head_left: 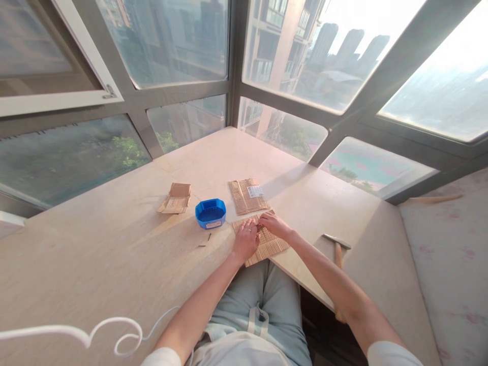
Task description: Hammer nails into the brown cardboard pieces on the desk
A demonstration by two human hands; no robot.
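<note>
A ribbed piece of corrugated cardboard [271, 245] lies at the near edge of a pale wooden tabletop [114, 254]. My left hand [246, 240] rests flat on it, fingers loosely spread, a ring on one finger. My right hand [273, 224] sits at the cardboard's far edge with its fingertips pinched together on something small that I cannot make out. The two hands almost touch.
A blue plastic tray [210, 213] stands left of the hands, with two small dark nails [206, 241] loose near it. Another cardboard piece with a white label [247, 195] lies behind, and a folded piece [175, 199] farther left. A hammer [337, 247] lies at the right. Windows surround the table.
</note>
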